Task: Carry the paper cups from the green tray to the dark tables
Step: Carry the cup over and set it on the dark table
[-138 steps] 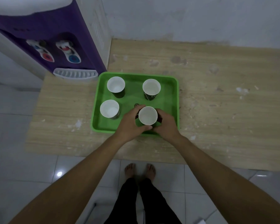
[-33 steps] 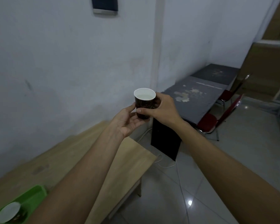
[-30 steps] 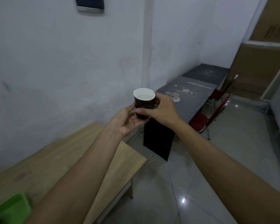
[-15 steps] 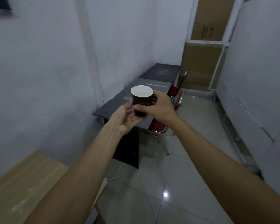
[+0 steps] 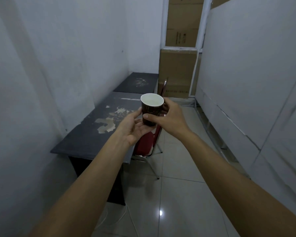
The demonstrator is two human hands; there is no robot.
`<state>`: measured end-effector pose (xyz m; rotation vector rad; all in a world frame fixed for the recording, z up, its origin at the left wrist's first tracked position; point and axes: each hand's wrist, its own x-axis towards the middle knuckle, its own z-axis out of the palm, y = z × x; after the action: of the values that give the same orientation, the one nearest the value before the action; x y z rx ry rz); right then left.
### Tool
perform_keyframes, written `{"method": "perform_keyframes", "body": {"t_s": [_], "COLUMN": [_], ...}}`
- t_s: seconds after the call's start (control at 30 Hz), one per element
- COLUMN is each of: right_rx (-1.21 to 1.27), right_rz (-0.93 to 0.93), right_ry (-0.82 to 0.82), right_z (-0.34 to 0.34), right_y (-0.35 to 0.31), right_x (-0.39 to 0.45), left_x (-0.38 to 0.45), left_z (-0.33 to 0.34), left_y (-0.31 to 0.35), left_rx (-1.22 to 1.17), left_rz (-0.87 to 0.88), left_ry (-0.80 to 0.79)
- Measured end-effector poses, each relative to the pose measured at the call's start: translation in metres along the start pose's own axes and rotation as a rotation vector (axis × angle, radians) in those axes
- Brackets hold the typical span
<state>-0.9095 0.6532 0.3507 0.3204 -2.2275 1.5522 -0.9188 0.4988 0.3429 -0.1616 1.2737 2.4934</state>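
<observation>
The cup (image 5: pixel 152 110), dark outside and white inside, stood upright in the air between both hands, above the near edge of the first dark desk (image 5: pixel 99 127). The left hand (image 5: pixel 132 126) cupped it from below with the fingers curled at its side, and the right hand (image 5: pixel 169 117) gripped its wall with thumb and fingers. A second dark desk (image 5: pixel 137 82) stood behind the first along the wall, a red chair (image 5: pixel 146 142) was pushed against the near one, and boxes (image 5: pixel 178 65) were stacked at the far end.
</observation>
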Motion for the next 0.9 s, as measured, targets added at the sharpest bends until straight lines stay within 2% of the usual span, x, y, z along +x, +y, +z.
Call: {"method": "perform_keyframes", "body": {"t_s": [0.43,0.7,0.9], "right_rx": [-0.044,-0.073,-0.100], "right_rz": [0.079,0.066,0.024], "right_ry": [0.066,-0.001,-0.083], "right_z": [-0.066,-0.131,-0.161], "right_y": [0.119,0.204,0.255], "right_x": [0.130,0.242,0.328], "left_x": [0.194,0.327,0.408], "left_z": [0.067,0.133,0.167], "left_y": [-0.018,-0.034,-0.030], "left_rx": [0.085,0.116,0.048], "left_rz": [-0.106,-0.073,-0.050], "left_ry": [-0.069,-0.034,0.042]}}
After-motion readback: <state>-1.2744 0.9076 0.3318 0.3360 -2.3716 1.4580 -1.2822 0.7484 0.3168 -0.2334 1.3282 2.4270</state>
